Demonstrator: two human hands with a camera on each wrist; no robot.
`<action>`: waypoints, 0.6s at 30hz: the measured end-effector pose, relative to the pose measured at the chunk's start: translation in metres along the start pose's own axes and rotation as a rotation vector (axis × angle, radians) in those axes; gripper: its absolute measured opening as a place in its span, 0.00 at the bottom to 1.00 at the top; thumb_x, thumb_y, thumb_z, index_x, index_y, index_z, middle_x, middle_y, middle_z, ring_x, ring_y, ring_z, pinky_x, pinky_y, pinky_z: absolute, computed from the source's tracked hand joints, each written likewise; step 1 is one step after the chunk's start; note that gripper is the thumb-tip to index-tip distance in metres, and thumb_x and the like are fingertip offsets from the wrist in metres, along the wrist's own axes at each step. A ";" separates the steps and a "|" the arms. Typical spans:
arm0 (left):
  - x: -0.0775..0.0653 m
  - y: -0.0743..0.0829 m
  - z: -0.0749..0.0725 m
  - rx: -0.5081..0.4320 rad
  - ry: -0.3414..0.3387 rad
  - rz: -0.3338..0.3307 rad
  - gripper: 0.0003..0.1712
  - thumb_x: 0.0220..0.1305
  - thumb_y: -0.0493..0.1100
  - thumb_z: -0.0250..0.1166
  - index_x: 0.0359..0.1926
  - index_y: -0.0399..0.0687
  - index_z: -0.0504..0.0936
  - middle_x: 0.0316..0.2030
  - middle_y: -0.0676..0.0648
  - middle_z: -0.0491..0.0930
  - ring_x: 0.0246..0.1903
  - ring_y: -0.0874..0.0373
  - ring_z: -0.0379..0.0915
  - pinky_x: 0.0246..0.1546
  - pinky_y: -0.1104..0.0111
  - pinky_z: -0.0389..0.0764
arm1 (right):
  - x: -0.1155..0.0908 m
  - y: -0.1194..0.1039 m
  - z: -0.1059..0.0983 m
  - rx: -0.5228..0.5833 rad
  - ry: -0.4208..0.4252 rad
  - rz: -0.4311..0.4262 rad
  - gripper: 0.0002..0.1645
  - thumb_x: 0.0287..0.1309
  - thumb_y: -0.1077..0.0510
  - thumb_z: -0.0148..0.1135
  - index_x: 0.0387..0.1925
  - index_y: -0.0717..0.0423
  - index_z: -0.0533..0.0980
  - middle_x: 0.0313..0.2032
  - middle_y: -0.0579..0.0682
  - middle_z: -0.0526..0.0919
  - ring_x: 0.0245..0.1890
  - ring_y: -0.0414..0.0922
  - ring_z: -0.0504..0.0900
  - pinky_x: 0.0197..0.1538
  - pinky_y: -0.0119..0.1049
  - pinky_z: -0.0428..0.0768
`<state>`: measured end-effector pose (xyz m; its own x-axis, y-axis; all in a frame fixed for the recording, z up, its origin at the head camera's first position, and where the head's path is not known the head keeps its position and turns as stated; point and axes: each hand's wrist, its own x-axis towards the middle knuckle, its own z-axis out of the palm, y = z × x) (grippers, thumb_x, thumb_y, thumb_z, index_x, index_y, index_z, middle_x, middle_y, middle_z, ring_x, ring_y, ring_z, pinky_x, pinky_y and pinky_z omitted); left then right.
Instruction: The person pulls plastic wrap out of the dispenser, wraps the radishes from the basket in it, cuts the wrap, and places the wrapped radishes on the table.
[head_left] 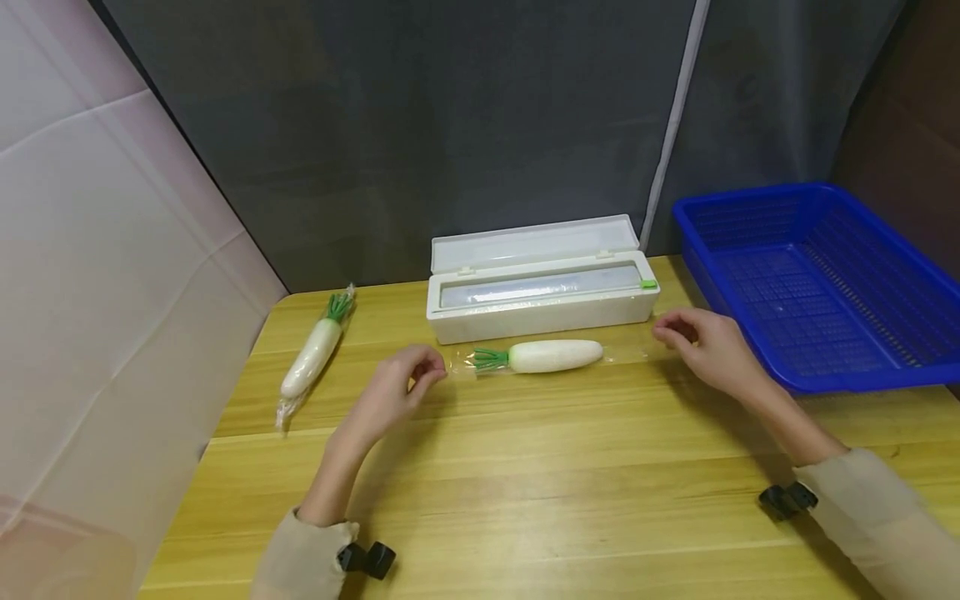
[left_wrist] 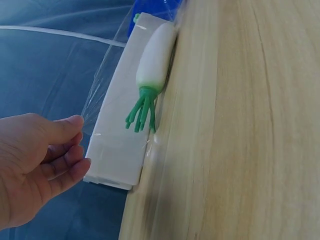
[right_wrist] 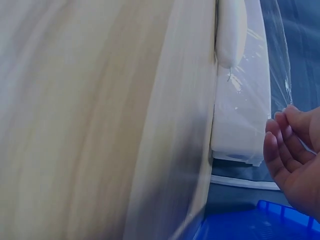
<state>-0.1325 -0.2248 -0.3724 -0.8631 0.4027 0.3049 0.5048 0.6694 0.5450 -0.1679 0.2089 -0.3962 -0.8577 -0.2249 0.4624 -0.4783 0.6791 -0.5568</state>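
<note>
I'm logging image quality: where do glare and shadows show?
Head view: glare inside the white box, soft shadows by left hand and right hand; left wrist view: thin glints along the clear film; right wrist view: dark shadow on the table.

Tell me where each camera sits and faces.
Head: on the head, facing forward and down at the table; left hand, right hand and sleeves show.
Left wrist: on that wrist, facing the film and middle radish; only the left hand shows.
Right wrist: on that wrist, facing the film and box; only the right hand shows.
Both wrist views share the film, middle radish, box and basket.
</note>
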 end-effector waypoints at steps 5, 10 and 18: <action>0.004 -0.001 0.000 0.025 0.031 0.005 0.03 0.69 0.33 0.65 0.38 0.37 0.80 0.33 0.48 0.78 0.33 0.57 0.72 0.35 0.65 0.78 | 0.005 0.002 0.004 0.007 0.022 0.020 0.02 0.64 0.62 0.67 0.36 0.59 0.83 0.27 0.47 0.83 0.27 0.38 0.76 0.31 0.24 0.71; 0.009 -0.002 0.002 0.074 0.068 0.029 0.03 0.68 0.33 0.66 0.38 0.36 0.80 0.33 0.46 0.78 0.34 0.56 0.74 0.36 0.62 0.80 | 0.008 0.004 0.008 0.013 0.033 0.058 0.03 0.64 0.61 0.68 0.35 0.59 0.83 0.27 0.49 0.84 0.26 0.38 0.77 0.30 0.23 0.70; 0.018 -0.005 0.007 0.136 0.164 0.088 0.04 0.64 0.27 0.66 0.37 0.34 0.79 0.33 0.41 0.79 0.34 0.50 0.75 0.36 0.60 0.80 | 0.013 0.006 0.011 -0.013 0.051 0.116 0.06 0.64 0.59 0.68 0.36 0.60 0.83 0.28 0.52 0.85 0.28 0.44 0.80 0.31 0.25 0.70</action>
<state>-0.1507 -0.2166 -0.3749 -0.8009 0.3639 0.4755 0.5662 0.7187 0.4037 -0.1837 0.2022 -0.4009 -0.8962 -0.1088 0.4301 -0.3738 0.7075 -0.5997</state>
